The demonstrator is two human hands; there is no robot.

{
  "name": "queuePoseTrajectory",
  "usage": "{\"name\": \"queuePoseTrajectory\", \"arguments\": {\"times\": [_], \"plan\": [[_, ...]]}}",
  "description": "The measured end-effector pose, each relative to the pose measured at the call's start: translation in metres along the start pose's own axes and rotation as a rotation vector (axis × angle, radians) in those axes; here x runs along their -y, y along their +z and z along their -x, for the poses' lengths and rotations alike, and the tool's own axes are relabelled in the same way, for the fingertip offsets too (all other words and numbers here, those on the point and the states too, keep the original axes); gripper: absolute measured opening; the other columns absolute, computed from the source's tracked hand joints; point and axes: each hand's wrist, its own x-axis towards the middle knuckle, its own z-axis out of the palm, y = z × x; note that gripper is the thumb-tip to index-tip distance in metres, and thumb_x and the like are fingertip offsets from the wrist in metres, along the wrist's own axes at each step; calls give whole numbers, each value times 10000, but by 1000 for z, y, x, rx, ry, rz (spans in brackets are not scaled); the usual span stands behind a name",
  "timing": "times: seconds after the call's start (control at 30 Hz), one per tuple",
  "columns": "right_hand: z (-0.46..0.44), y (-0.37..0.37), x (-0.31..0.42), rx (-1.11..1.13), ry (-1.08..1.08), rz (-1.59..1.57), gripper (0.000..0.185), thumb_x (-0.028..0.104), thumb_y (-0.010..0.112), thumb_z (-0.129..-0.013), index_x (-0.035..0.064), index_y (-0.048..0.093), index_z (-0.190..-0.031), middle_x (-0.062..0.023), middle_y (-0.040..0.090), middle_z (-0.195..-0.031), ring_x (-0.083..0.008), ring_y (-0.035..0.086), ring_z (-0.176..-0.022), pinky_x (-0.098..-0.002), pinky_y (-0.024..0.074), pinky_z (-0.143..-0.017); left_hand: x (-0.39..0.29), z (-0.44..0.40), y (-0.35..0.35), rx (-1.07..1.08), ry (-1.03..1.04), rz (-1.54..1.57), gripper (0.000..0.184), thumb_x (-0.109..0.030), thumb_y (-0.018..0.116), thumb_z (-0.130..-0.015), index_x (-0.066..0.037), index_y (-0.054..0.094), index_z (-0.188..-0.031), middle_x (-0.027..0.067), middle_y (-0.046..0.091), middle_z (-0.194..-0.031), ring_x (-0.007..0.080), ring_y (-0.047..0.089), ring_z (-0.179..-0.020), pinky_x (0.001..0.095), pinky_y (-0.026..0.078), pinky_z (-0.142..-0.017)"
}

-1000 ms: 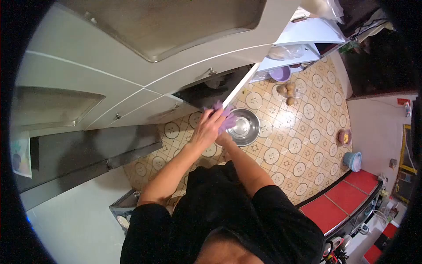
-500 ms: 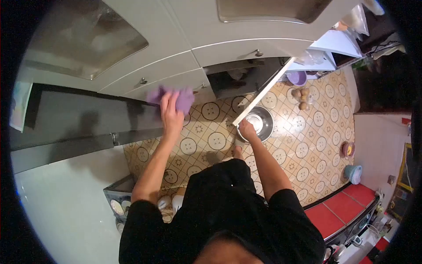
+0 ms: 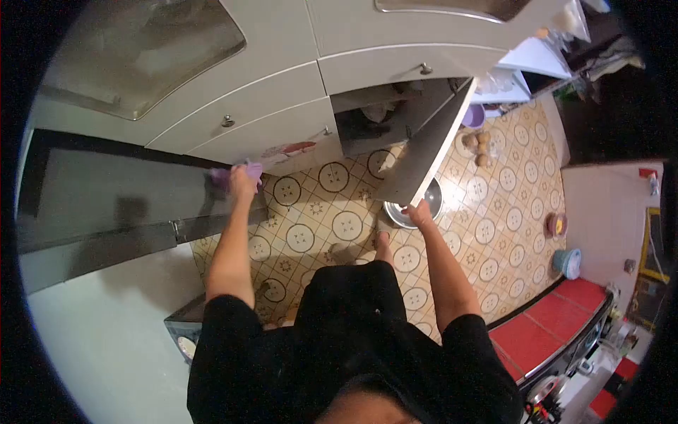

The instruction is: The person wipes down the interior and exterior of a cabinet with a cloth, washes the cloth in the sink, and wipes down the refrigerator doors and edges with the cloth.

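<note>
My left hand (image 3: 242, 185) is closed on a purple cloth (image 3: 253, 171), low at the left by the bottom of the pale cabinet front (image 3: 275, 134) and the dark panel. With its fingers at the lower corner of the open cabinet door (image 3: 432, 159), my right hand (image 3: 421, 213) grips the door's edge. The door stands swung out towards me, and the dark inside of the cabinet shows behind it. Partly hidden by the door and my right hand, a steel basin (image 3: 433, 194) rests on the tiled floor.
Round brown items in a bag (image 3: 482, 150) lie on the floor, near a purple bowl (image 3: 474, 116) under white shelves (image 3: 540, 58). At the right are a blue bucket (image 3: 567, 263), a small tub (image 3: 555, 225) and a red-tiled ledge (image 3: 544, 318). My bare foot (image 3: 383, 239) is below the basin.
My left hand first left the door's edge with the cloth, then moved further left and down the cabinet front. My right hand took the door's edge and the door has swung wider open.
</note>
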Motion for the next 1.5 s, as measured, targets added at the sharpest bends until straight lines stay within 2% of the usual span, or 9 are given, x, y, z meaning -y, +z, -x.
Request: {"name": "queuePoseTrajectory", "arguments": {"times": [0.13,0.37,0.73,0.8,0.83,0.97,1.03,1.2,1.5], "plan": [[36,-43,58,-11,406,-443,454,132,718,-713,-12,570,-1117,-203,666,-978,-310,668,-888,-401,519,-762,10,35,5,142,18,550,393,46,454,-736,-2,606,-1095,199,637,-1056,315,600,-1019,370,455,-884],[56,-81,8,-14,536,-490,374,387,498,-910,93,583,-1126,-60,686,-983,-196,659,-894,-330,498,-731,-69,140,-1,448,24,902,499,134,396,-728,12,534,-1192,134,618,-1082,206,578,-1010,298,429,-911],[94,-88,-78,-300,612,-883,367,435,478,-911,118,545,-1083,-80,610,-979,-240,617,-825,-420,504,-728,-96,179,-4,605,-288,1439,542,28,369,-746,-25,476,-1275,113,534,-1197,204,526,-1093,310,417,-951],[104,-78,14,183,764,-725,558,509,499,-898,108,442,-1282,-112,503,-1257,-332,567,-1050,-479,497,-800,-126,180,-13,643,-275,1459,573,17,375,-752,-39,425,-1320,113,523,-1215,203,520,-1104,321,435,-940],[106,-76,39,427,472,-808,631,512,558,-877,115,400,-1342,-127,477,-1306,-356,524,-1135,-513,470,-881,-145,181,-14,686,-233,1429,599,8,382,-753,-48,388,-1350,115,513,-1234,204,516,-1116,326,443,-937],[72,-84,200,761,313,-1182,528,316,554,-936,147,355,-1396,-99,523,-1271,-325,526,-1146,-505,441,-956,-215,202,-2,934,405,1229,652,-66,539,-803,-65,294,-1407,115,446,-1319,215,497,-1151,326,438,-937],[43,-56,169,542,301,-996,485,279,572,-927,14,423,-1305,-106,576,-1157,-237,573,-1042,-379,500,-872,-219,200,3,712,402,1213,482,-44,535,-892,-51,411,-1358,67,555,-1200,126,583,-961,277,482,-837],[14,-100,186,283,378,-1142,340,200,518,-940,-4,504,-1212,-135,600,-1142,-263,613,-994,-400,529,-866,-162,128,0,512,-18,1062,239,-146,447,-981,-44,640,-1078,26,599,-700,119,622,-671,259,474,-601],[-1,-61,206,536,454,-1744,647,577,473,-901,92,461,-1330,-116,519,-1317,-279,486,-1223,-466,351,-1070,-197,104,24,970,-319,1571,560,-507,524,-916,16,608,-1095,80,663,-877,157,634,-821,301,493,-762]]}}
